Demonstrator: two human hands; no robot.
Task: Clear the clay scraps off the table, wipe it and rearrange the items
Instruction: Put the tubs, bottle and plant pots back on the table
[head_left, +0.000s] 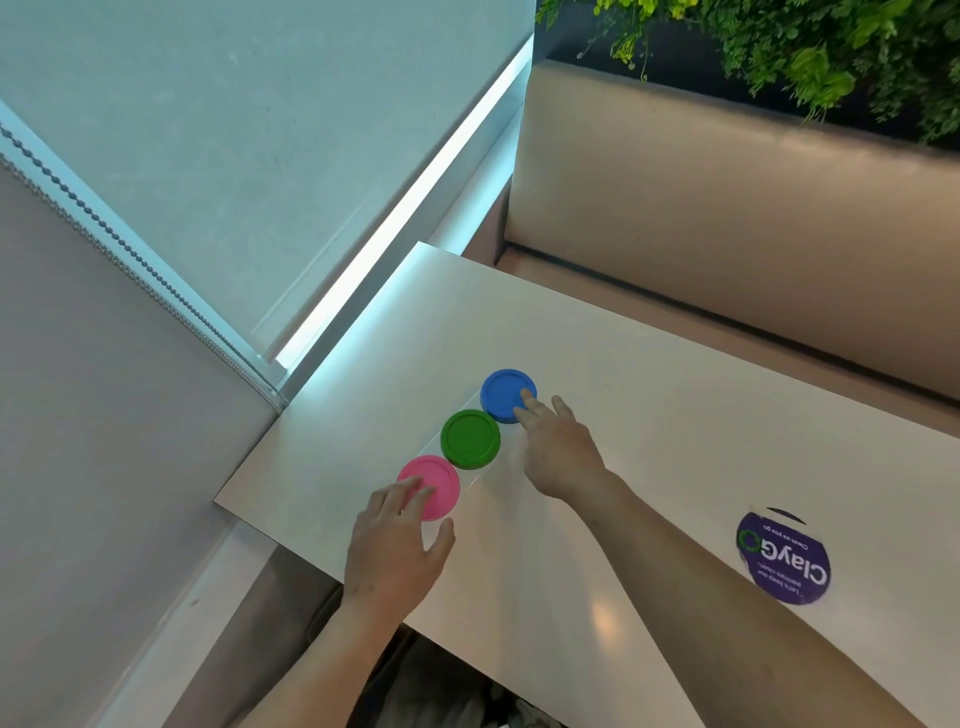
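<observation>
Two bare hands work at the near left corner of the smooth white table (649, 415). I can make out no clay scraps on it, so the rearranging step looks to be in hand. At the near right, a round purple sticker (782, 558) lies flat on the tabletop. The left hand (395, 551) rests loosely spread fingers on top of a round clear plastic tub with a pink lid (434, 483), thumb standing off at its near right side, clasping nothing. Just beyond, a matching tub with a green lid (470, 439) and then a tub with a blue lid (504, 392) continue a diagonal row, each close against the next. The right hand (561, 452), fingers extended and holding nothing, touches the blue lid's near right edge. The next move probably calls for gentle, even pushes from both ends to square the row without tipping a tub. Farthest off runs a beige padded bench (727, 208) under green foliage (805, 52).
</observation>
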